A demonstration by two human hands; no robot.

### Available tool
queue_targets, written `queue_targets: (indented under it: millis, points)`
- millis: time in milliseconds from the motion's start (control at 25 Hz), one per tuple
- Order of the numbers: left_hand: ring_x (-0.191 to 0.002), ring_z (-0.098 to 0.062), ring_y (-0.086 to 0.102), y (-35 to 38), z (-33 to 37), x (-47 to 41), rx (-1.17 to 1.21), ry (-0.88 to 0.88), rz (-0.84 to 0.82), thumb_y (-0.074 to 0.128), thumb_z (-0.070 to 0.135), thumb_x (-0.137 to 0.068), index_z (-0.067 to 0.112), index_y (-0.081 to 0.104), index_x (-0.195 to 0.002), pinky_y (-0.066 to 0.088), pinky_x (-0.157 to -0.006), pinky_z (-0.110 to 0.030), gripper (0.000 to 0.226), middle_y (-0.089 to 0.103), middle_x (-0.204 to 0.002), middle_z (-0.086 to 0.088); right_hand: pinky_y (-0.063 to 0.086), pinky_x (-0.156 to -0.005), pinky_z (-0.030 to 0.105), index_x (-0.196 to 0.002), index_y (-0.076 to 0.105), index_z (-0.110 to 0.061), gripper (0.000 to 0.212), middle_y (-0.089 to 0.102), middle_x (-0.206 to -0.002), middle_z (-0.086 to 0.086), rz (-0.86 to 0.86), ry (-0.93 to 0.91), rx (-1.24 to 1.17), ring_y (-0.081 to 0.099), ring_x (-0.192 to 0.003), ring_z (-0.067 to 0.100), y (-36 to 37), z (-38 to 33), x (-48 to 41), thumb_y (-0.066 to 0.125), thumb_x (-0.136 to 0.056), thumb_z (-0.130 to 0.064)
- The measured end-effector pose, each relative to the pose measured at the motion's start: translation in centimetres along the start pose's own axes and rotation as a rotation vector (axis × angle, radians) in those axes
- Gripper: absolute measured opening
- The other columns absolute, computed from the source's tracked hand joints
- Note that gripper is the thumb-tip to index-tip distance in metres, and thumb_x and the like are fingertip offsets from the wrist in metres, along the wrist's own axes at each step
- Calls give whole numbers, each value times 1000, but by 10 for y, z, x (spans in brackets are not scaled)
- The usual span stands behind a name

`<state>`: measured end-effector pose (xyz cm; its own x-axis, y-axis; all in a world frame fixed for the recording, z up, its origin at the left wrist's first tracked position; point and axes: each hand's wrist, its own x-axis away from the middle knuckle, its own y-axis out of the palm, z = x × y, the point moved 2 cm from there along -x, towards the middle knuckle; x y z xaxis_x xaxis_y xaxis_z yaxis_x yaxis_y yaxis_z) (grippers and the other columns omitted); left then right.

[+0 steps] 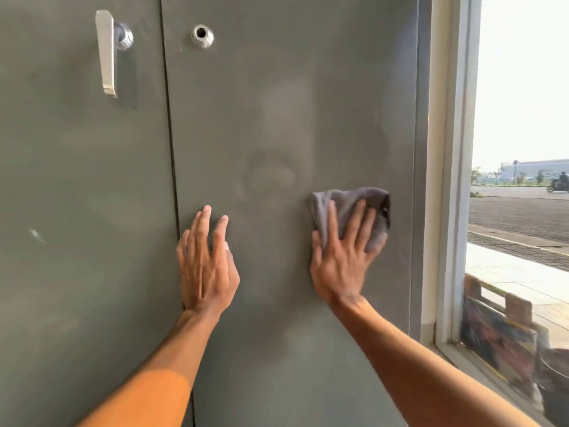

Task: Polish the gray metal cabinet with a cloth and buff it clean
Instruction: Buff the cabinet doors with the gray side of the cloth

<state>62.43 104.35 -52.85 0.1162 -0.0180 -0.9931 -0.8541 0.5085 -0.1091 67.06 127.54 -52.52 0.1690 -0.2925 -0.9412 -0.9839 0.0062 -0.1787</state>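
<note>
Pressing cloth nr cabinet R edge.

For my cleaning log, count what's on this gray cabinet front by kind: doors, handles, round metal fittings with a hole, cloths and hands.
Doors: 2, left door and right door
Handle: 1
Round fitting: 1
Cloth: 1
Hands: 2, left hand and right hand
Total: 7

At the frame's right edge I see a white-framed window, bright with daylight; outside, a paved road, a distant building, a scooter rider.
</note>
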Motion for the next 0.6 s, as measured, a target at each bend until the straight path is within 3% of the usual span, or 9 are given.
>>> queue_targets:
  millis: [120, 200, 240, 320, 400, 520, 600]
  points:
    - [-143, -41, 42, 0, 2, 5, 37, 9, 8, 40, 7, -99, 6, 47, -144, 40, -107, -60, 46, 40, -157, -22, 12, -117, 71, -157, 32, -39, 69, 19, -168, 13, -110, -549, 1, 8, -156, 34, 23, -52, 64, 57, -94, -44]
    - [-141, -42, 43, -2, 0, 12, 45, 6, 13, 41, 7, -99, 5, 48, -143, 40, -107, -60, 45, 42, -156, -22, 17, -119, 68, -158, 27, -43, 76, 22, -168, 6, -169, -889, 127, 14, -156, 29, 29, -35, 119, 57, -88, -41]
    - [-140, -42, 44, -3, 0, 15, 42, 0, 16, 42, 8, -99, 5, 48, -143, 41, -106, -60, 45, 42, -155, -22, 15, -120, 66, -158, 24, -45, 79, 22, -168, 3, -190, -955, 177, 17, -156, 27, 30, -16, 134, 56, -86, -40]
    - [-139, -42, 45, -3, 4, 17, 33, 12, 4, 43, 10, -100, 5, 48, -143, 41, -105, -59, 44, 41, -156, -22, 7, -122, 62, -158, 22, -48, 88, 21, -168, 0, -225, -869, 208, 17, -155, 25, 23, 31, 137, 63, -81, -42]
    - [-140, -40, 44, 1, 17, 15, 33, 40, -18, 45, 11, -99, 7, 48, -143, 41, -105, -58, 44, 40, -157, -21, 5, -122, 62, -158, 17, -49, 92, 17, -169, 3, -222, -602, 225, 5, -157, 25, 5, 76, 105, 67, -80, -45]
    - [-144, -37, 40, 13, 48, -1, 82, 70, -39, 48, 12, -97, 9, 48, -143, 40, -107, -58, 46, 39, -158, -20, 7, -121, 66, -159, 8, -44, 68, 7, -170, 11, -106, -233, 144, -6, -157, 26, -14, 87, 7, 40, -100, -51]
    - [-146, -36, 38, 19, 68, -13, 101, 65, -52, 48, 14, -98, 11, 47, -144, 37, -110, -58, 46, 37, -160, -19, -3, -120, 64, -160, 1, -45, 62, -4, -171, 10, -143, -79, 68, -12, -156, 27, -17, 55, -42, 26, -103, -54]
